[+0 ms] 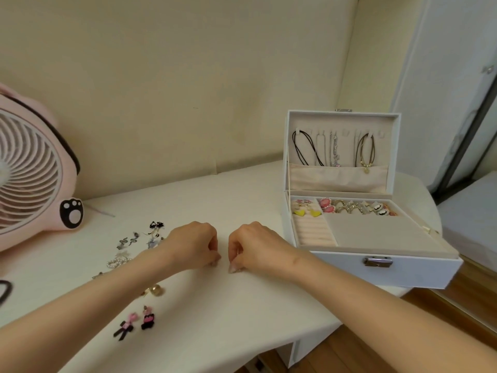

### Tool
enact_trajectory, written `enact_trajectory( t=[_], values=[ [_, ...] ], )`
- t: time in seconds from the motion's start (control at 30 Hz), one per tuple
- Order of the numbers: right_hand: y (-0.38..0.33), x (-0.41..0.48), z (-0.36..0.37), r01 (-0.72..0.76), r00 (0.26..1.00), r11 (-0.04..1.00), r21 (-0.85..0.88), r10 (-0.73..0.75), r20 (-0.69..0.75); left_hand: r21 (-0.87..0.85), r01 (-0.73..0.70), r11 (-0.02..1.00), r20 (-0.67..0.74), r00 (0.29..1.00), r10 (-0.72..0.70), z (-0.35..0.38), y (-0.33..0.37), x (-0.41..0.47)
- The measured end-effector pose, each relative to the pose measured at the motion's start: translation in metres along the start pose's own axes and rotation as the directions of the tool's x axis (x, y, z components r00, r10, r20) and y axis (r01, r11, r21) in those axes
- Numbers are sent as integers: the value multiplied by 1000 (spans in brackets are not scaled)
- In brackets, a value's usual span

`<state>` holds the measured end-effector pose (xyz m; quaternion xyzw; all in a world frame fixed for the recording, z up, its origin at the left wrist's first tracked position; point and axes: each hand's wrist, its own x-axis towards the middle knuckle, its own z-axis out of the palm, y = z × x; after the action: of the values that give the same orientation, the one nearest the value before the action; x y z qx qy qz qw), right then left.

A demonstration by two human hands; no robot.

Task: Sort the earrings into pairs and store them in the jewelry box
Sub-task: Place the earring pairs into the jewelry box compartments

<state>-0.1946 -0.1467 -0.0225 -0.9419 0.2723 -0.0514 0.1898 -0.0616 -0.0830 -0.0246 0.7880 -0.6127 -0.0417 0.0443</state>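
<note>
The white jewelry box (403, 267) stands open at the right of the table. Its tray holds yellow earrings (306, 211), pink earrings (326, 205) and several rings. Loose earrings lie at the left: black-and-pink bow ones (137, 320), a gold one (154, 290), pearl ones (117, 262), silver snake ones (127, 240) and black dangling ones (156, 227). My left hand (192, 246) and my right hand (251, 249) sit side by side mid-table. Their fingers are curled, fingertips down on the tabletop. I see nothing between the fingertips.
A pink fan (32, 173) with a paw sticker stands at the far left. A black hair tie (5, 289) lies at the left edge. Necklaces (333, 149) hang inside the box lid. The table (215, 332) ends at the front right, above a wooden floor.
</note>
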Motion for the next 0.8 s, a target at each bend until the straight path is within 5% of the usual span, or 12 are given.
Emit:
enact_trajectory(
  t=[0.57, 0.8],
  values=[
    [-7, -11, -17, 27, 999, 998, 61, -26, -19, -462, -132, 877, -195, 980, 44, -21, 7, -7],
    [8, -28, -55, -19, 995, 946, 323, 48, -83, -534, -240, 811, -288, 953, 93, -32, 23, -11]
  ],
)
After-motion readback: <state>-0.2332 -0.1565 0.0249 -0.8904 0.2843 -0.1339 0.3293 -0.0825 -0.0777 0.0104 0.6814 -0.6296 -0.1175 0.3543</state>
